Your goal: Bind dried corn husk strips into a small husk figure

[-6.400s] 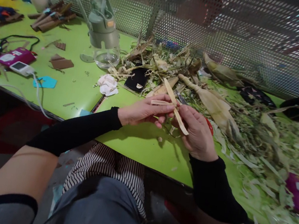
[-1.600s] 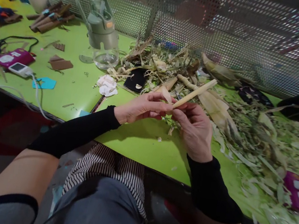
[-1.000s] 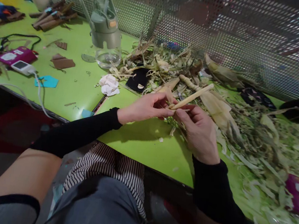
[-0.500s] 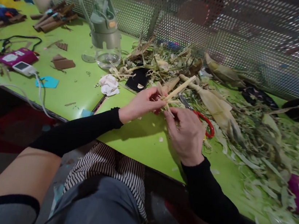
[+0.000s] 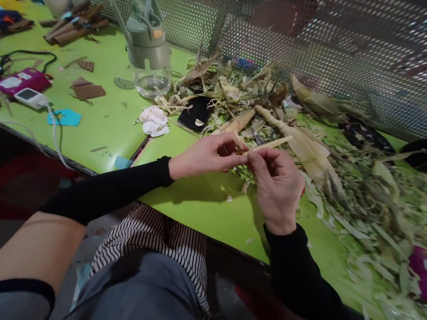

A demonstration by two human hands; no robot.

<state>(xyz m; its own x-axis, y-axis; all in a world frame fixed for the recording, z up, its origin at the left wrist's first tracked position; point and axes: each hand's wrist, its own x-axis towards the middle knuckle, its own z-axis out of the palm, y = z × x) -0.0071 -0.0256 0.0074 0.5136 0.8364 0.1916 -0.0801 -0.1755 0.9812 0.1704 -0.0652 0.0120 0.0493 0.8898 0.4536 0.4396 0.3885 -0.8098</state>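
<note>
A pale strip of dried corn husk [image 5: 272, 144] sticks out to the upper right from between my fingertips. My left hand [image 5: 210, 154] is closed in a pinch on the strip's near end. Thumb to thumb with it, my right hand [image 5: 278, 189] also pinches the strip, its fingers curled. A few thin husk ends hang below the fingers. Just beyond my hands lie a folded husk piece [image 5: 238, 123] and a long twisted husk [image 5: 293, 136]. Scissors lie behind my right hand, which hides all but a bit of their red handle [image 5: 303, 191].
Shredded husk [image 5: 383, 214] is heaped along the back and right of the green table [image 5: 193, 191]. A black phone [image 5: 196, 111], crumpled tissue [image 5: 154, 120] and water bottle [image 5: 149, 46] stand or lie left of the heap. A perforated metal screen [image 5: 255, 24] borders the back.
My right hand has risen slightly and closed in against my left fingertips. The husk strip now leans lower, toward the right, and the scissors are more covered.
</note>
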